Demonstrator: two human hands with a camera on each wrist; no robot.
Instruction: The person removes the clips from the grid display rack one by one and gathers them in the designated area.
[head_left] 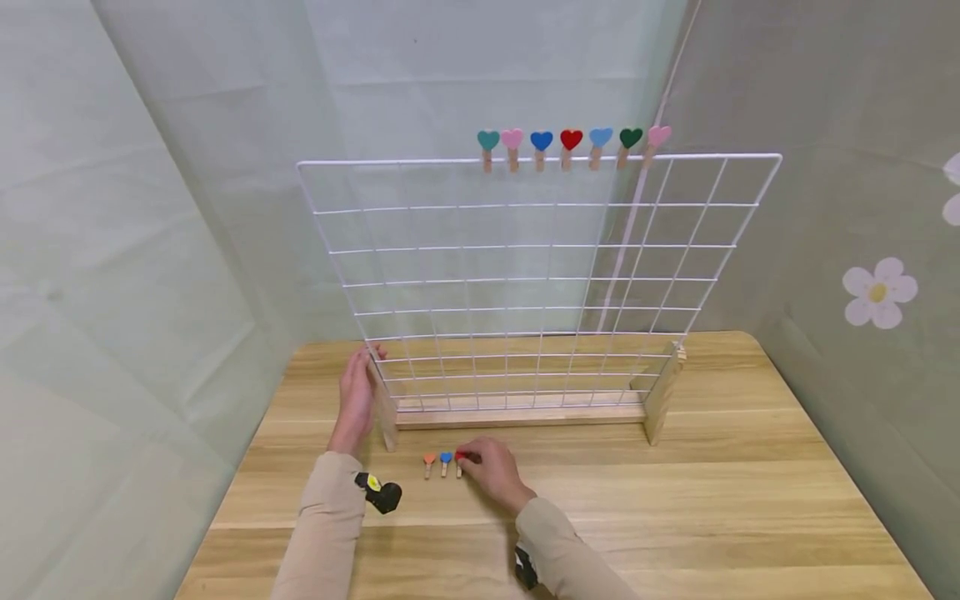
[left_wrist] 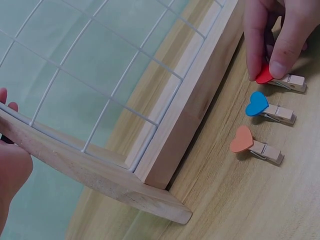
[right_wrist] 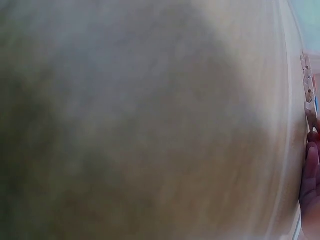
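Right hand [head_left: 491, 471] pinches the red clip [left_wrist: 280, 78]; left hand [head_left: 356, 400], fingers straight, steadies the grid [head_left: 525, 283]. Next, probably lift toward twelve o'clock.

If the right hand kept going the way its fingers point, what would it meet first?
Probably the blue heart clip, next beyond the red heart clip that the right hand already pinches; depth is uncertain.

Wire grid stand [head_left: 540, 275] upright mid-table [head_left: 750, 500], seven pegs [head_left: 572, 146] along its top wire, three pegs [head_left: 444, 463] lying before its left foot.
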